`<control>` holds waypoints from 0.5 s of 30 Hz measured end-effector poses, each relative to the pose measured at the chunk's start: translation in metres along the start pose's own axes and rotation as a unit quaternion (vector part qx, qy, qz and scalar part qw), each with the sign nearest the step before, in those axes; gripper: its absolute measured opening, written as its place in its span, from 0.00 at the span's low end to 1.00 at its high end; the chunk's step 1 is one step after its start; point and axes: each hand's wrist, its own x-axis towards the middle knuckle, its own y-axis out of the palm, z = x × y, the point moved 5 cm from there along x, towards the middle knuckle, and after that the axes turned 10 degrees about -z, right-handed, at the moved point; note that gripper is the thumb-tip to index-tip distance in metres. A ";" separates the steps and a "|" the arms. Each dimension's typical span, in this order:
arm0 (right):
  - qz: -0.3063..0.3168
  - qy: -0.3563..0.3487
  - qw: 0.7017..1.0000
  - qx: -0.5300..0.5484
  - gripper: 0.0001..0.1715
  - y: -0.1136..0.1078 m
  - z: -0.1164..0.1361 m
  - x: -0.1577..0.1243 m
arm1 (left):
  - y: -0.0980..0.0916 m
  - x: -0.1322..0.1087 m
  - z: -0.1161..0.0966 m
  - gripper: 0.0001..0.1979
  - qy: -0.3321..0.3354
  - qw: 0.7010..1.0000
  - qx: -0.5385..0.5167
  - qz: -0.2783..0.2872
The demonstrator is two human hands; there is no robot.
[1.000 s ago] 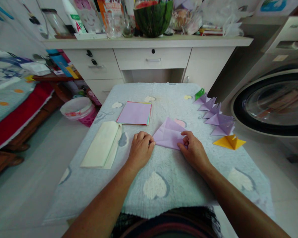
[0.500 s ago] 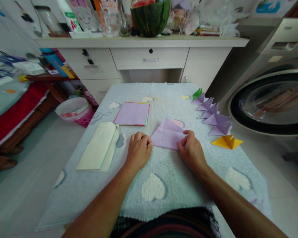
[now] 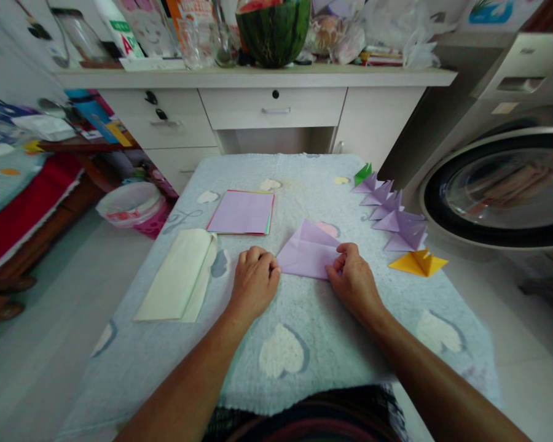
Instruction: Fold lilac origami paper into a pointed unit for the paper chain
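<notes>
A partly folded sheet of lilac origami paper (image 3: pixel 305 250) lies on the cloth-covered table between my hands, its upper corner pointing away from me. My left hand (image 3: pixel 257 274) is closed at the paper's left corner, thumb and fingers pressed together there. At the right end, my right hand (image 3: pixel 354 277) pinches the paper's edge with curled fingers. Behind and to the left is a stack of square paper (image 3: pixel 241 212), lilac on top with other colours at its edges. Folded pale green paper (image 3: pixel 177 276) rests left of my left hand.
Along the table's right side stand several folded lilac paper pieces (image 3: pixel 399 222), with a green one (image 3: pixel 363 174) behind and a yellow one (image 3: pixel 419 263) in front. Beyond the table is a white cabinet (image 3: pixel 273 107) with a cut watermelon (image 3: pixel 273 34). A washing machine (image 3: pixel 502 184) stands at right.
The whole view has shifted slightly, moving everything a little to the left. Both hands keep nearly the same hold on the lilac paper.
</notes>
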 end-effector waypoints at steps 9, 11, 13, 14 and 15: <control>0.000 -0.006 1.000 -0.013 0.17 0.001 0.001 0.001 | 0.002 -0.001 0.002 0.03 0.005 1.000 0.004 -0.001; 0.000 -0.006 1.000 -0.015 0.17 0.001 0.001 0.001 | 0.003 -0.001 0.002 0.03 0.003 1.000 0.008 -0.003; -0.001 -0.005 1.000 -0.020 0.17 0.001 0.001 0.001 | 0.003 0.000 0.002 0.03 0.000 1.000 0.012 -0.002; 0.000 -0.004 1.000 -0.023 0.17 0.001 0.001 0.001 | 0.003 0.000 0.001 0.03 0.000 1.000 0.013 -0.002; 0.002 -0.004 1.000 -0.025 0.17 0.001 0.001 0.001 | 0.002 0.000 0.001 0.03 0.000 1.000 0.014 -0.001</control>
